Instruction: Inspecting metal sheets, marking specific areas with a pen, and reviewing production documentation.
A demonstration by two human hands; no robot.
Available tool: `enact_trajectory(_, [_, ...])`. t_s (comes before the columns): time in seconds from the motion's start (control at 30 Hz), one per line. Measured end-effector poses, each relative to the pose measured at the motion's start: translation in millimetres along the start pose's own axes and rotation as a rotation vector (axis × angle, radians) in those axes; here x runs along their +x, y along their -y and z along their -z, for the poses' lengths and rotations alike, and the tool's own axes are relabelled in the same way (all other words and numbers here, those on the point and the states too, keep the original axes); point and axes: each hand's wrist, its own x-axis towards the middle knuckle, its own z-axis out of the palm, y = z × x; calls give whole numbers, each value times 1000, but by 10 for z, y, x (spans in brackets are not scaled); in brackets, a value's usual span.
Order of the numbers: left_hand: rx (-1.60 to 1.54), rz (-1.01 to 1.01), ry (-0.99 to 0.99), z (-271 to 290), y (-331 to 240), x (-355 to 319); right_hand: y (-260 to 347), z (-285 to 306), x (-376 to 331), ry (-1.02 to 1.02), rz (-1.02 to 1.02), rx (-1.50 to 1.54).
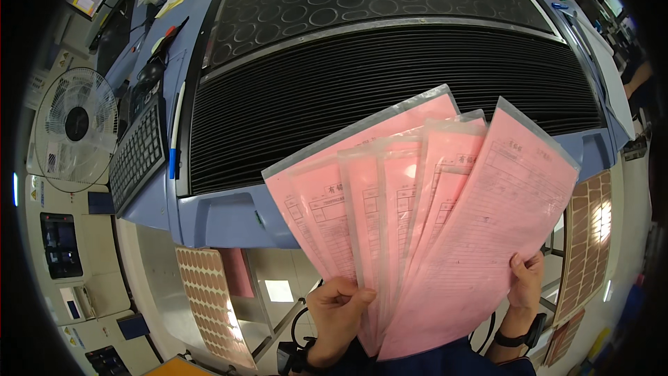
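Note:
Several pink printed forms in clear plastic sleeves (400, 198) are fanned out in front of me. My left hand (339, 313) grips the fan near its lower edge, thumb on top. The frontmost pink form (487, 230) is a larger sheet at the right, tilted over the others. My right hand (525, 282) pinches its right edge, thumb in front and the other fingers mostly hidden behind. The lower ends of the sleeves come close to my body. A dark watch (532, 332) is on my right wrist.
Beyond the forms lies a blue machine table (229, 223) with a black ribbed bed (278, 111) and a dark panel with rings (376, 0). A keyboard (141, 157), a blue-capped marker (175, 132) and a fan (76, 125) are at left. Patterned boards (209, 299) stand below.

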Motion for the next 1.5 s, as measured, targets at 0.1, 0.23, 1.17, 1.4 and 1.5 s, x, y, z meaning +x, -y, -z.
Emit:
enact_trajectory(0.1, [30, 4, -49, -23, -12, -9, 36, -12, -15, -20, 25, -10])
enact_trajectory(0.23, [76, -76, -300, -347, -155, 73, 90, -58, 0, 4, 36, 1])
enact_trajectory(1.17, [162, 100, -49, -70, -124, 73, 59, 32, -18, 7, 71, 40])
enact_trajectory(1.4, [154, 76, -103, -104, -121, 83, 70, 140, 23, 7, 19, -13])
enact_trajectory(1.5, [154, 86, -109, -87, -135, 57, 114, 161, -3, 7, 34, -12])
